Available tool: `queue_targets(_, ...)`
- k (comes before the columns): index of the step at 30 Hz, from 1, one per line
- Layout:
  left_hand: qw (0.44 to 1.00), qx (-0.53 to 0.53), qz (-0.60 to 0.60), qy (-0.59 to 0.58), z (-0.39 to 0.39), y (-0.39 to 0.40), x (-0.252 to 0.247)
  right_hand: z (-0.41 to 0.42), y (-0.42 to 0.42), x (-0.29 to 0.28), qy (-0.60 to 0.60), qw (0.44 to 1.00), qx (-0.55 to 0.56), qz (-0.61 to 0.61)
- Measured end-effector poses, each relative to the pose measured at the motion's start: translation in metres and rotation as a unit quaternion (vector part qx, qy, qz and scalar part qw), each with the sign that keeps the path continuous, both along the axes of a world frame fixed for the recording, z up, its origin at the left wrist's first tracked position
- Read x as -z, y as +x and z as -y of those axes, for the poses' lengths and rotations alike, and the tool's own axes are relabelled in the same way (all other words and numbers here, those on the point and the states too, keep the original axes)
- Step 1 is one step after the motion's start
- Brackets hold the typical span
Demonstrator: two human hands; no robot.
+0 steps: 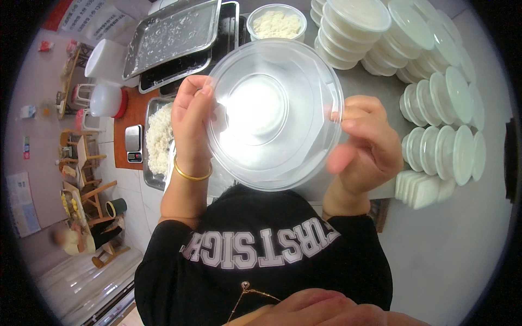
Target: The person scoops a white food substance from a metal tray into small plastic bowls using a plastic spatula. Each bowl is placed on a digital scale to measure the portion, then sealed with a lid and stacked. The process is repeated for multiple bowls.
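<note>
A clear round plastic lid [261,163] is held up in front of my chest, between both hands. My left hand [191,118] grips its left rim, the thumb near the edge; a gold bangle circles that wrist. At the right rim is my right hand [365,142], its fingertips on the edge and partly seen through the plastic. Just beyond the lid stands an uncovered round tub [279,24] with pale, crumbly food. A metal tray of white rice [159,138] lies beside my left forearm, partly hidden by it.
Stacked metal trays [171,36] with white scraps lie at the upper left. Filled, lidded round containers [350,32] stand in several stacks at the right, near rectangular ones [420,189]. A small digital scale [134,142] sits at the left. A seated person [79,240] is farther off, lower left.
</note>
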State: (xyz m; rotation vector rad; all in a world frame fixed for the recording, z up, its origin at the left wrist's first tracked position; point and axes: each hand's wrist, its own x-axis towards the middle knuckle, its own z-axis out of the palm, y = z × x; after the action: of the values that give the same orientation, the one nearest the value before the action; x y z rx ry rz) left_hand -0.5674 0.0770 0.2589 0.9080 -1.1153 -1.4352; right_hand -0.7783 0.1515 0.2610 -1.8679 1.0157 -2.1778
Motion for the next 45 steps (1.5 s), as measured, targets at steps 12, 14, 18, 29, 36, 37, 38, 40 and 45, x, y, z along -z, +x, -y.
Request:
queue_targets(12,1.0,0.016,0.016,-0.003,0.003,-0.003,0.006,-0.003,-0.004,-0.003,-0.004,0.999,0.043,-0.027)
queue_targets(14,1.0,0.024,0.009,-0.008,0.003,-0.005,0.008,-0.004,-0.004,-0.006,0.0,0.998,0.05,-0.045)
queue_targets(18,0.999,0.046,0.01,-0.007,0.007,-0.012,0.024,-0.009,0.004,-0.011,0.008,0.997,0.051,-0.063)
queue_targets(29,0.982,0.152,-0.074,0.089,-0.003,-0.034,0.054,-0.009,0.014,-0.013,-0.008,0.995,0.025,-0.099)
queue_targets(36,0.983,0.155,-0.056,0.085,-0.001,-0.035,0.06,-0.008,0.01,-0.013,0.01,0.993,0.032,-0.114)
queue_targets(37,0.983,0.151,-0.059,0.09,-0.001,-0.036,0.06,-0.008,0.01,-0.012,0.01,0.993,0.034,-0.114)
queue_targets(38,0.983,0.148,-0.062,0.094,-0.002,-0.037,0.06,-0.008,0.01,-0.011,0.01,0.993,0.036,-0.114)
queue_targets(40,0.982,0.151,-0.065,0.095,-0.001,-0.038,0.061,-0.007,0.01,-0.01,0.009,0.993,0.04,-0.113)
queue_targets(45,0.979,0.161,-0.068,0.106,0.002,-0.043,0.054,-0.003,0.006,-0.01,0.01,0.992,0.047,-0.119)
